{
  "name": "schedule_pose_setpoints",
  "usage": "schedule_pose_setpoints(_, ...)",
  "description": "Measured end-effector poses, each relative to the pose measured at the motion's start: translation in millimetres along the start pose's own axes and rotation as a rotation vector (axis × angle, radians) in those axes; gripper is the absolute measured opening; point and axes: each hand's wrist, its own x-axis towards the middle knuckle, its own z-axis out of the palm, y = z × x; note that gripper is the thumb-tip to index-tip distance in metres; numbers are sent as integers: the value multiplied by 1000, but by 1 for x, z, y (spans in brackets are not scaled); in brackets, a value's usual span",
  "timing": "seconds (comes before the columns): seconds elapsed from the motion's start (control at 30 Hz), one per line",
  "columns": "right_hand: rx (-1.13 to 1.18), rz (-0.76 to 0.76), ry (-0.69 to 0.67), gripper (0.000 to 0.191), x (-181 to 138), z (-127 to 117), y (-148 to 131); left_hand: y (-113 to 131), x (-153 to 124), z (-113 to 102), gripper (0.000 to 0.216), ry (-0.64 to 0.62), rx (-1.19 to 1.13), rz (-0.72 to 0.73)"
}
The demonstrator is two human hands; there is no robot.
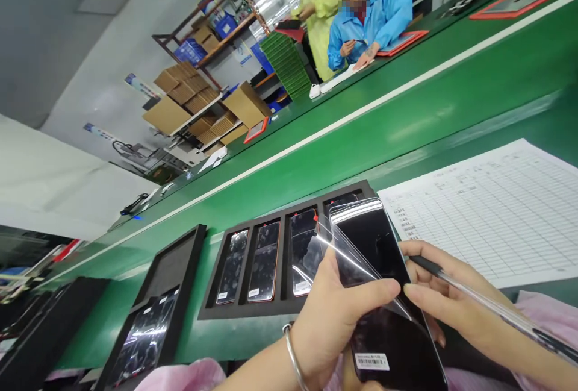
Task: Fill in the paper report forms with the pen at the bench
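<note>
A green conveyor bench runs across the view, with a printed sheet and a black tray of phones lying on it. Over the tray's near edge, the left hand grips a dark phone. The right hand pinches its clear film while clasping a pen.

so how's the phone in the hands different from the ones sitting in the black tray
The held phone is lifted off the bench, gripped by the left hand and right hand; the tray phones lie flat in slots of the black tray. The held phone has clear film peeling off its glass; on the tray phones no lifted film shows. The held phone looks larger, being nearer the camera. All have dark glossy faces and a white label at the lower end.
</note>
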Motion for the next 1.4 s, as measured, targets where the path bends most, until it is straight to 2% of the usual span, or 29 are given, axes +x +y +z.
schedule_pose_setpoints(0.13,-8,-24,-158,57,4,-16,7,-8,4,2,55,-31,-57,-43)
schedule_pose_setpoints(0.27,-96,-6,-165,55,2,-28,8,-9,4,5,54,-12,-34,-79)
schedule_pose_setpoints(0.37,-119,-22,-167,51,1,-36,13,-10,1,7,51,-72,6,-100)
schedule_pose_setpoints(0.53,-76,-92,-185,42,2,-45,18,-10,-2,6,45,-122,98,-27)
schedule_pose_setpoints(0.6,-82,-58,-195,46,2,-46,14,-8,-3,5,47,-140,71,-30)
schedule_pose_setpoints(0.7,-93,-3,-197,47,1,-46,7,-5,-3,3,35,-161,13,-50)
schedule_pose_setpoints(0.8,-97,7,-195,46,1,-45,5,-6,-3,-3,41,-94,-42,-65)
schedule_pose_setpoints(0.93,-59,36,-117,53,1,-45,9,-10,-4,-15,53,48,-25,-99)
schedule_pose_setpoints(1.1,-138,35,-158,51,-1,-49,9,-7,-4,-27,61,195,78,-119)
schedule_pose_setpoints(1.27,-289,14,-115,46,-2,-52,4,-2,-2,-30,60,175,172,-96)
schedule_pose_setpoints(1.4,-287,12,-133,45,-1,-51,6,-1,-1,-29,54,142,192,-90)
